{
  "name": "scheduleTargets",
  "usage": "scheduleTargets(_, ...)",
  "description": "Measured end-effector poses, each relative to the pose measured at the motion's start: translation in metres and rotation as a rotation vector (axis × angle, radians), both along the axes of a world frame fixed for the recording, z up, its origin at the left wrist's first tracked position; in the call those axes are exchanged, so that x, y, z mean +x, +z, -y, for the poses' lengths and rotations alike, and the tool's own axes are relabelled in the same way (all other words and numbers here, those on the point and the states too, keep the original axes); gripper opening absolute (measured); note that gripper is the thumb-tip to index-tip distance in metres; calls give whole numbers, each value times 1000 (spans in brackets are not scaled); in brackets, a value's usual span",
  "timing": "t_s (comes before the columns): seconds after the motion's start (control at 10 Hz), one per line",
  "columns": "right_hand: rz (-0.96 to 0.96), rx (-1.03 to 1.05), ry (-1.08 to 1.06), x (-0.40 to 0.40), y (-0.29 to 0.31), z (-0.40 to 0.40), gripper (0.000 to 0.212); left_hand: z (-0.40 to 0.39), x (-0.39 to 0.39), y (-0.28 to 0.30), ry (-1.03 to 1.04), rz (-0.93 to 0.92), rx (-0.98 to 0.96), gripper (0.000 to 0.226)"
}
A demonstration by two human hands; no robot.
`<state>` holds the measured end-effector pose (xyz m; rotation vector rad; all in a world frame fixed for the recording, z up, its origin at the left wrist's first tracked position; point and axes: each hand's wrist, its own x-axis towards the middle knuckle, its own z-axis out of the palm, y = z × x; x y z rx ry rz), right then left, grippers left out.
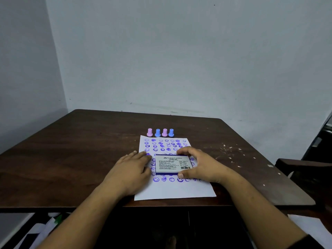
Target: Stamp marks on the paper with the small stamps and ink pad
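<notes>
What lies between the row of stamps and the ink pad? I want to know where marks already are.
In the head view, only the paper, with rows of purple marks. The stamps stand just beyond its far edge; the ink pad lies on it.

The room is dim, lit softly and evenly from overhead, with a cool bluish cast on the wall (179, 60). Shadows are faint. The picture looks soft and slightly grainy (fine print blurs), and wide-angle bending curves the table (71, 141) edges outward.
</notes>
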<state>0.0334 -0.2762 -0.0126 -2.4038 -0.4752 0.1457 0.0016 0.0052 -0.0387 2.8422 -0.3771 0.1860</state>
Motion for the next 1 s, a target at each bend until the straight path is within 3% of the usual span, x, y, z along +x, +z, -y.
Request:
scheduleTargets(0.2,81,-76,-18,-1,-10,-3,86,-1,-1,-1,-12,19,-18,55)
scheduleTargets(0.4,234,-249,27,-4,-17,-9,96,0,-8,0,-153,94,-6,57)
scheduleTargets(0.7,250,-238,-3,-5,-15,-15,94,5,-9,7,-196,80,25,73)
scheduleTargets(1.0,274,-228,-17,2,2,-23,94,18,10,33,-184,153,155,66)
